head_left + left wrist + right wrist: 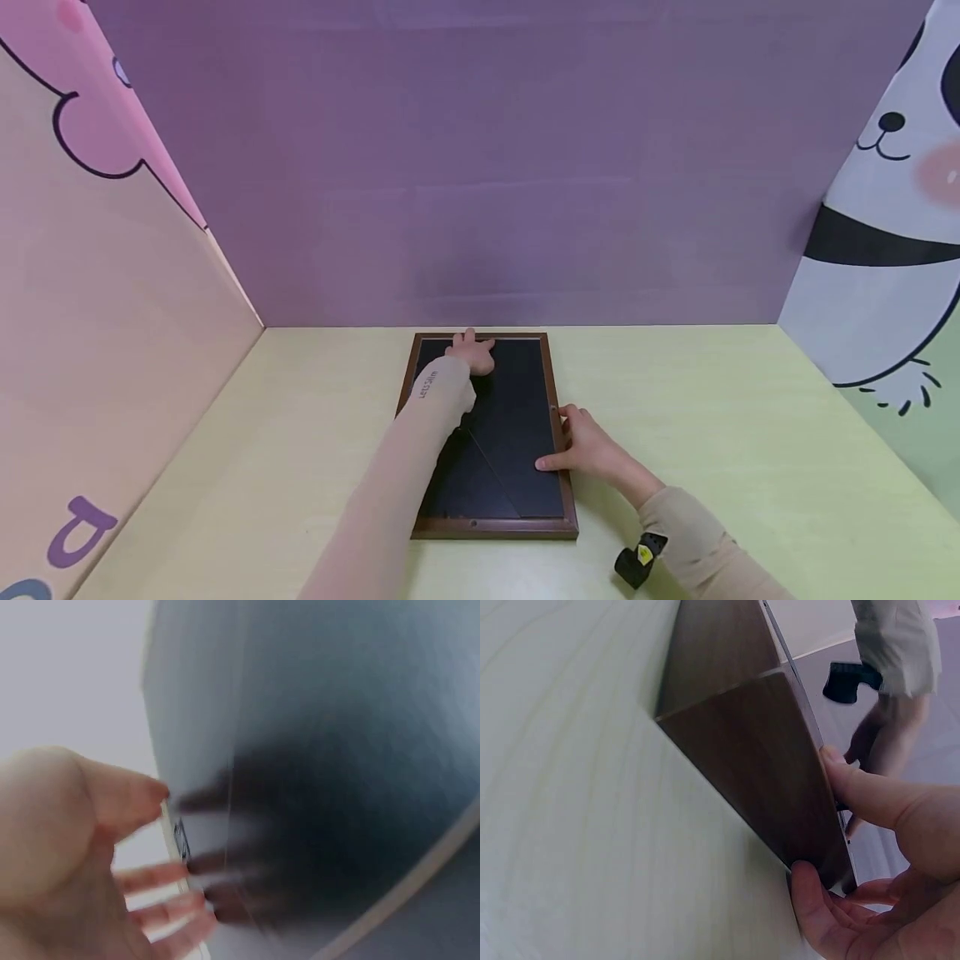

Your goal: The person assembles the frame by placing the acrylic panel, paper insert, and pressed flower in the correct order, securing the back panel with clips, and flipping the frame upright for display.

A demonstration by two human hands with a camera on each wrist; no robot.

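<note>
A picture frame (555, 392) with a brown wooden rim lies on the table, its black backing board (513, 417) facing up. A slanting line crosses the lower part of the board. My left hand (472, 354) reaches over the frame to its far end, fingers spread on the board and rim there. In the left wrist view those fingers (176, 907) touch the edge of the dark board, beside a small metal piece (181, 838). My right hand (592, 446) grips the frame's right side, thumb on top and fingers against the outer side (757, 757).
The pale wooden table (697, 400) extends on both sides of the frame. A purple wall (480, 167) stands behind it, with printed panels left and right. A small black camera (641, 560) is strapped at the right wrist.
</note>
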